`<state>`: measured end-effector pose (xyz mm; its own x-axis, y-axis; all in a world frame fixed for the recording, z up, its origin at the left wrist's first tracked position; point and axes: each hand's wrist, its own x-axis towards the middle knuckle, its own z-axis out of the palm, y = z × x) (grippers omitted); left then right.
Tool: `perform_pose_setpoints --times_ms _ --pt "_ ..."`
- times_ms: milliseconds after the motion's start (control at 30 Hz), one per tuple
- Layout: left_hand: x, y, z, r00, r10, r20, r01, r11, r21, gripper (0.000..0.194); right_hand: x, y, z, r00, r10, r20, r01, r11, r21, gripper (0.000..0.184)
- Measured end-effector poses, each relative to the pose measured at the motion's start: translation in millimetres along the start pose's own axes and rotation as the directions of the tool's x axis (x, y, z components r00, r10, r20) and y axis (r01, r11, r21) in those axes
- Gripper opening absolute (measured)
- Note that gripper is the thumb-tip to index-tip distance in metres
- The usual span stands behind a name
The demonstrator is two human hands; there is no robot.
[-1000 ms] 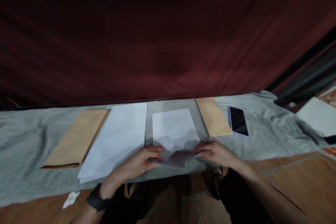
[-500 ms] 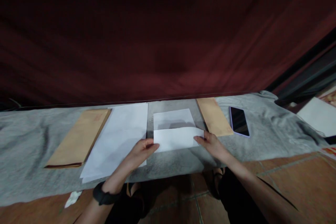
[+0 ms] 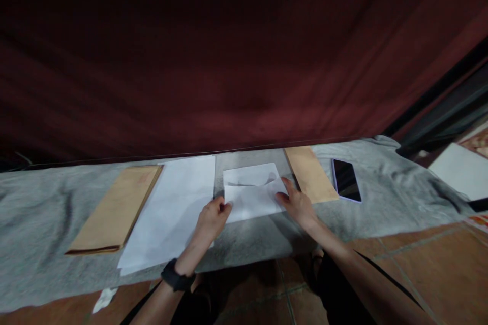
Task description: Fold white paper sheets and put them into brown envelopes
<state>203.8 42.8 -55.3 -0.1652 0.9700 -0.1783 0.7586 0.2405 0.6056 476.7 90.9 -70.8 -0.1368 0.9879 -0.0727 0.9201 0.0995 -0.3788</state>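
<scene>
A white sheet of paper (image 3: 249, 203) lies in front of me with its near part folded up over the far part, the flap's upper edge bowed slightly. My left hand (image 3: 214, 216) pinches the sheet's left edge between thumb and curled fingers. On the other side, my right hand (image 3: 297, 204) grips the right end of the flap, thumb on top and fingers at the edge. Left of the sheet lies a stack of larger white paper (image 3: 171, 208), partly covered by my left wrist. A brown envelope (image 3: 310, 175) rests just beyond my right hand.
A stack of brown envelopes (image 3: 114, 208) lies at the left on the grey cloth (image 3: 34, 223). A phone with a purple edge (image 3: 346, 180) is at the right. Behind hangs a dark red curtain (image 3: 244, 86). A white scrap (image 3: 103, 299) sits on the tiled floor (image 3: 430, 264).
The sheet's near edge has been lifted and folded away from me over its far part. Both hands moved forward with it, and my right hand shifted slightly inward along the flap.
</scene>
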Motion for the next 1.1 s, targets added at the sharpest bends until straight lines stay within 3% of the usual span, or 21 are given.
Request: perform_pose_setpoints --times_ms 300,500,1100 --pt "3 16 -3.8 0.994 -0.105 0.035 0.090 0.951 0.297 0.022 12 -7 8 0.999 0.015 -0.050 -0.020 0.995 -0.100 0.053" --pt "0 33 -2.7 0.990 -0.139 -0.023 0.133 0.867 0.481 0.032 20 -15 7 0.997 0.029 -0.078 -0.040 0.990 -0.135 0.055" --pt "20 38 3.5 0.988 -0.081 -0.130 0.138 0.838 0.528 0.035 41 -26 8 0.990 0.000 -0.141 -0.030 0.978 -0.207 0.050"
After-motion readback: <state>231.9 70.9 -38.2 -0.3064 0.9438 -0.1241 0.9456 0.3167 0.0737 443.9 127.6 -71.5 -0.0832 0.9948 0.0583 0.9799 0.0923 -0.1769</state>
